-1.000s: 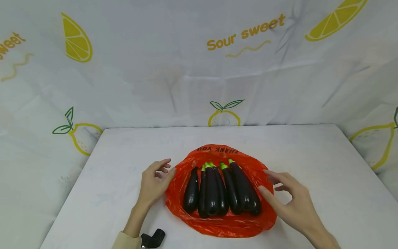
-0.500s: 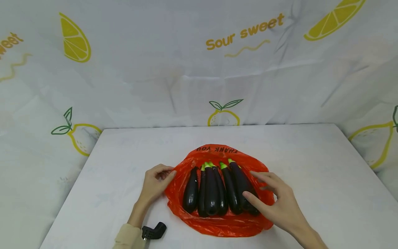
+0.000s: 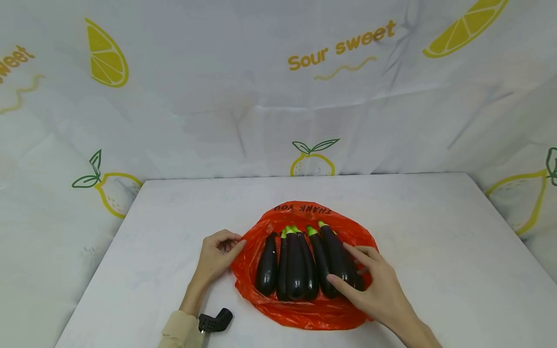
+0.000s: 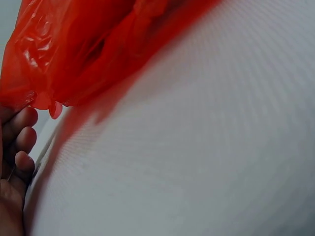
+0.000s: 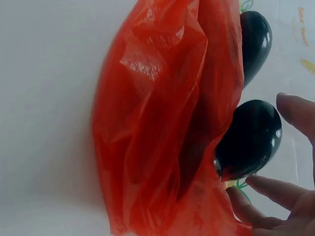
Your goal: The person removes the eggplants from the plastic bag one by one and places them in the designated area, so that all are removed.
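A red plastic bag (image 3: 300, 316), its mouth spread wide, lies on the table with several dark eggplants (image 3: 267, 270) side by side in it, green stem ends pointing away. At its left edge, my left hand (image 3: 215, 256) pinches the rim between thumb and fingers; the left wrist view has curled fingers (image 4: 25, 137) right at the bag's film. Over the bag's right side, my right hand (image 3: 376, 287) spreads thumb and fingers around the upper right eggplant (image 3: 337, 253). In the right wrist view, a gap shows between the thumb and the nearest eggplant (image 5: 253, 140).
Under the bag is a white tabletop (image 3: 130, 280). Behind it hangs a white curtain (image 3: 196, 106) printed with lemons and words. A black camera mount (image 3: 216, 321) sticks out from the left wrist near the sleeve.
My right hand has moved left from beside the bag to over the right-hand eggplants. My left hand's fingers have closed in on the bag's left rim.
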Motion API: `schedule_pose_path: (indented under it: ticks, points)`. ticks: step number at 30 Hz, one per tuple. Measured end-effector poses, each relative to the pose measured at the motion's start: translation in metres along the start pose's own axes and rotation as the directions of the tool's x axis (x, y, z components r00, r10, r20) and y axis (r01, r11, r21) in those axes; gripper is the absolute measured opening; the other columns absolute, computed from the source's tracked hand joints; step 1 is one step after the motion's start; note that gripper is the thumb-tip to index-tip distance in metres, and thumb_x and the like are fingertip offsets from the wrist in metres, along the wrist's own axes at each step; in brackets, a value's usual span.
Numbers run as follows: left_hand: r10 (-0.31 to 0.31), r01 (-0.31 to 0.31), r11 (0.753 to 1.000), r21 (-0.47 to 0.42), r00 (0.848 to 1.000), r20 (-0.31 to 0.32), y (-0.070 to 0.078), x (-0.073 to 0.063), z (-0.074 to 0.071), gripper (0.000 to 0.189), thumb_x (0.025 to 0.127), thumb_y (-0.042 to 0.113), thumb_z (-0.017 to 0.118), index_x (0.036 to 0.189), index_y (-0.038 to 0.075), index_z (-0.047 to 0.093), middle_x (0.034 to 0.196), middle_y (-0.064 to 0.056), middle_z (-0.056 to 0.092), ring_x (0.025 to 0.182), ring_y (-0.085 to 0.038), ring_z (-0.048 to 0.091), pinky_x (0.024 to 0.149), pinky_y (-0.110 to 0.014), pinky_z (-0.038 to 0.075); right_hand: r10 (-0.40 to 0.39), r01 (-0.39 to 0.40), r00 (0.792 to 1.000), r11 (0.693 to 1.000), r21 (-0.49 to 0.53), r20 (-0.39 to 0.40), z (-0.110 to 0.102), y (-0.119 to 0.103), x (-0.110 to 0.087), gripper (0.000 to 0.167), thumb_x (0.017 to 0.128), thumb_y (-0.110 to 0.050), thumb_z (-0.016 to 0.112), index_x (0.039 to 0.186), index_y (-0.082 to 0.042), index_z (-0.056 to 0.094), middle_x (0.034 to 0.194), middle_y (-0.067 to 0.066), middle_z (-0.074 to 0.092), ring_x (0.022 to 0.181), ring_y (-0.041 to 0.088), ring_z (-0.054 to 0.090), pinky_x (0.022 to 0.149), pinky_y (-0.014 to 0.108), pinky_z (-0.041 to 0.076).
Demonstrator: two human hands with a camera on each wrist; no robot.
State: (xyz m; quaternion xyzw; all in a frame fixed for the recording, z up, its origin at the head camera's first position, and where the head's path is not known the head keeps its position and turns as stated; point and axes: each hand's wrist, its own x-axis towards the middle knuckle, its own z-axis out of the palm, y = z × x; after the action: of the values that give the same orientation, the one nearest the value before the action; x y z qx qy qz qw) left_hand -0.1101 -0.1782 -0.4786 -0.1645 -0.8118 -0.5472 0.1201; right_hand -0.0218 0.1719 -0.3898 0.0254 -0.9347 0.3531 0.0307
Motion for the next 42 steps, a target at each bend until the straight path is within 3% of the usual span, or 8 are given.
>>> schedule_pose_path:
  ticks: [8,18,27,30,34,42]
  points:
    - [0.025,-0.025,0.999,0.034,1.0,-0.012,-0.004,0.0,0.002,0.009,0.084,-0.004,0.077,0.089,0.003,0.076,0.073,-0.01,0.066,0.064,-0.005,0.049,0.058,-0.019,0.044,0.043,-0.043,0.999,0.999,0.005,0.012,0.005,-0.002,-0.001,0.071,0.077,-0.04,0.088,0.135,-0.006,0.065,0.117,0.011,0.065,0.085,0.016,0.056,0.065,0.019,0.051]
    - [0.027,-0.027,1.0,0.012,1.0,0.005,-0.002,0.0,0.0,0.005,0.085,0.001,0.078,0.09,0.001,0.076,0.075,-0.006,0.068,0.065,-0.003,0.05,0.058,-0.018,0.045,0.059,-0.053,0.995,0.996,0.074,-0.076,0.009,-0.002,-0.005,0.048,0.078,-0.019,0.088,0.123,-0.008,0.074,0.114,0.01,0.069,0.089,0.019,0.062,0.068,0.019,0.055]
    - [0.029,-0.029,1.0,0.01,1.0,-0.003,0.0,0.0,0.001,0.005,0.085,-0.001,0.077,0.089,0.001,0.075,0.074,-0.007,0.066,0.065,-0.003,0.049,0.058,-0.018,0.045,0.006,0.014,0.983,0.994,0.109,-0.182,0.003,-0.002,-0.013,0.046,0.078,-0.014,0.089,0.121,-0.008,0.075,0.113,0.01,0.069,0.1,0.027,0.066,0.074,0.039,0.064]
    - [0.037,-0.037,0.999,0.017,0.999,-0.007,0.0,0.0,0.001,0.005,0.084,-0.003,0.077,0.088,-0.002,0.074,0.074,-0.009,0.066,0.065,-0.003,0.049,0.058,-0.018,0.045,-0.001,0.029,0.973,0.992,0.119,-0.23,-0.003,0.0,-0.016,0.047,0.077,-0.01,0.089,0.121,-0.009,0.075,0.113,0.008,0.069,0.099,0.018,0.065,0.075,0.025,0.061]
    - [0.036,-0.036,0.999,0.017,0.999,-0.004,0.002,0.0,0.001,0.005,0.085,-0.002,0.077,0.088,0.0,0.075,0.074,-0.007,0.066,0.065,-0.004,0.05,0.058,-0.018,0.045,0.006,0.039,0.959,0.987,0.153,-0.283,-0.01,0.007,-0.019,0.048,0.077,-0.006,0.088,0.122,-0.009,0.074,0.113,0.005,0.068,0.095,-0.003,0.058,0.078,0.003,0.048]
    - [0.031,-0.031,0.999,0.008,1.0,0.0,0.002,0.0,0.001,0.004,0.085,-0.001,0.077,0.089,0.0,0.075,0.074,-0.006,0.067,0.065,-0.004,0.05,0.059,-0.018,0.045,0.045,0.011,0.936,0.987,0.158,-0.35,-0.021,0.022,-0.017,0.047,0.079,0.0,0.084,0.124,-0.004,0.072,0.116,0.007,0.065,0.09,-0.01,0.053,0.082,-0.004,0.041]
